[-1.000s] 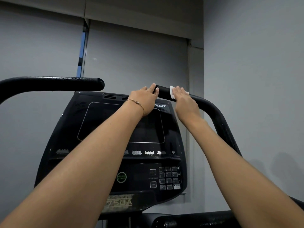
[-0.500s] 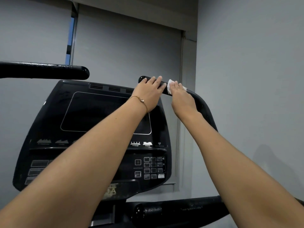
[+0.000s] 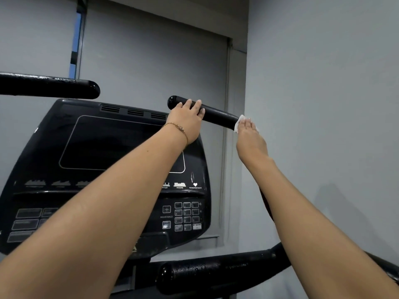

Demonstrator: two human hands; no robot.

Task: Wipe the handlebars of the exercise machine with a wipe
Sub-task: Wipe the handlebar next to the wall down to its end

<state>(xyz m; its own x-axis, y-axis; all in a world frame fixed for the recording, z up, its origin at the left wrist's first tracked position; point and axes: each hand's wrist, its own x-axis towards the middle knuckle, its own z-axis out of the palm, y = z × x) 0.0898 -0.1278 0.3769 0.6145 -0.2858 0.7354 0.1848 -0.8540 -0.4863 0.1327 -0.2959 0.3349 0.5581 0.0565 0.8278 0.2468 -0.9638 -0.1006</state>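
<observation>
— The right hand [image 3: 248, 134] lies with its fingers straight on the white wipe [image 3: 238, 124]. It presses the wipe onto the upper right handlebar [image 3: 218, 116], at the point where the bar begins to bend down to the right. Whether the thumb hooks underneath cannot be told.

— And the left hand [image 3: 187, 121]?

— It hooks its fingers over the same bar near its rounded left end, well apart from the wipe, and looks to be steadying the person.

— How will the wipe handle?

— By its look it is thin, limp and very light, and probably damp. If it is only pushed along it will likely bunch or roll up. It is better wrapped round the bar and held from both sides, fingers over and thumb under.

— And the bar itself?

— It is a stiff, fixed, glossy black tube that should not give, so firm pressure seems safe. The smooth coat is likely slippery once wet, so the steadying hand would do best on a dry stretch.

— What is left to do?

— Seemingly a good deal. The upper left handlebar [image 3: 54, 88] at the far left and the lower handlebar [image 3: 216, 270] near the bottom, which is beaded with droplets, have no hand on them. The console [image 3: 108, 143] sits between and below the upper bars.
</observation>
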